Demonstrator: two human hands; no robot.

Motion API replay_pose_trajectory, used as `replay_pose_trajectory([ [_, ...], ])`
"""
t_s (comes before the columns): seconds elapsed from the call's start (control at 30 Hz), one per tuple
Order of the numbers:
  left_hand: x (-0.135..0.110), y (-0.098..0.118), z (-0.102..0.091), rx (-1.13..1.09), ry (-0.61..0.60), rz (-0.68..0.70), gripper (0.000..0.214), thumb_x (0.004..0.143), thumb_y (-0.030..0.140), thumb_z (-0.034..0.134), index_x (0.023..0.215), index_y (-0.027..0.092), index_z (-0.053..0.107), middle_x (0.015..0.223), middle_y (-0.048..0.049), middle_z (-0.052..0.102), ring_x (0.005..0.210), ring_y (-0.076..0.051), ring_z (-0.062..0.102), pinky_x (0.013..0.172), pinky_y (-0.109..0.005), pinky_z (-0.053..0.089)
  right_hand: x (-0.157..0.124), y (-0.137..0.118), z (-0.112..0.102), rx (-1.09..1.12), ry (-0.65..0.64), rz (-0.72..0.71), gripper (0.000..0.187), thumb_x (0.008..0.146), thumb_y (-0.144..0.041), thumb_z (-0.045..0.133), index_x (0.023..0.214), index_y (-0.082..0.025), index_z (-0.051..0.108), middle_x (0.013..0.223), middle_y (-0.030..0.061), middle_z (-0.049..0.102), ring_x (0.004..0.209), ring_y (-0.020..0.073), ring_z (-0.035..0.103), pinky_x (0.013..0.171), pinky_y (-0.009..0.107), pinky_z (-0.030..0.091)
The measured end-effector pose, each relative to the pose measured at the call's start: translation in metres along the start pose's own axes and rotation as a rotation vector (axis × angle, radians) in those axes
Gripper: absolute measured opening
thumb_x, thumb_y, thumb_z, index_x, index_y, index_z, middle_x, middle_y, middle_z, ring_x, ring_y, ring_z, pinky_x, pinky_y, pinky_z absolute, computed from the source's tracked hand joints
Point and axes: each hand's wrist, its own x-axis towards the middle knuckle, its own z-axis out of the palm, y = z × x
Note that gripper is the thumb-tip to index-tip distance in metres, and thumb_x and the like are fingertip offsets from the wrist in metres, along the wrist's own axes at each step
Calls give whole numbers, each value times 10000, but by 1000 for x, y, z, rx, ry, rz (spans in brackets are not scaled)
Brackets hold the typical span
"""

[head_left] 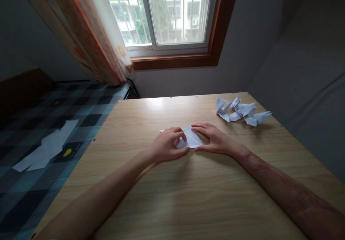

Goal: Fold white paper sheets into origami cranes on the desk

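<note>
A small folded white paper (192, 138) with visible crease lines lies on the wooden table between both hands. My left hand (171, 144) has its fingers curled over the paper's left part, with the thumb along the near edge; part of the sheet is hidden under it. My right hand (214, 138) holds the right side, fingertips at the far corner and thumb at the near right corner, leaving a gap between them. Beyond my right hand stands a cluster of several folded paper cranes (237, 110).
The wooden table (188, 197) reaches toward a wall with a barred window (178, 13). On the left, a bed with a checked cover (88, 121) bears loose white paper sheets (51, 144). A patterned curtain (99, 35) hangs beside the window.
</note>
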Motion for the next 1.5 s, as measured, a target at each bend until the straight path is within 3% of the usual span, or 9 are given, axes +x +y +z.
replay_pose_trajectory([
  [0.33,6,-8,-5,-273,-95,-117,253,927,444,775,1030,215,805,1047,-71,680,937,-220,642,797,-313,520,1,-1,-1,24,-15,16,852,868,-616,905,1588,-277,602,1596,146,632,1468,377,587,1242,586,480],
  [0.77,8,-7,-3,-275,-93,-178,219,902,311,661,1017,208,815,1062,-75,688,931,-214,643,839,-327,505,2,-1,-1,19,-3,12,822,875,-610,903,1565,-267,618,1587,149,638,1449,370,598,1222,573,496],
  [0.9,5,-3,-2,-210,-54,-173,193,891,289,668,1010,218,803,1040,-63,700,872,-197,651,796,-313,517,2,-1,0,3,-7,5,829,875,-608,904,1567,-261,608,1584,153,638,1453,366,595,1225,569,493],
  [1.03,1,9,-2,-6,-36,-151,219,830,296,762,1039,233,781,1047,-56,731,895,-225,684,813,-342,535,2,-2,0,2,-2,0,827,884,-603,899,1576,-270,591,1578,150,641,1452,367,596,1222,576,492],
  [1.23,-2,19,3,248,-45,-127,107,952,295,678,926,231,759,1053,-73,774,989,-266,708,812,-361,525,2,-3,2,7,40,19,897,841,-573,940,1585,-260,548,1510,155,678,1376,373,644,1168,569,529],
  [1.37,-1,14,-2,268,-40,-134,165,989,288,620,866,229,713,984,-61,770,926,-244,710,746,-336,491,3,-8,4,-44,145,-34,686,854,-528,934,1409,-252,639,1387,149,725,1264,368,687,1094,566,561],
  [1.5,1,5,-10,208,-24,-165,133,973,304,623,872,229,664,950,-32,748,772,-194,671,679,-311,433,5,-14,7,-134,188,-133,370,937,-467,864,1205,-272,699,1291,111,766,1182,337,723,1148,594,522],
])
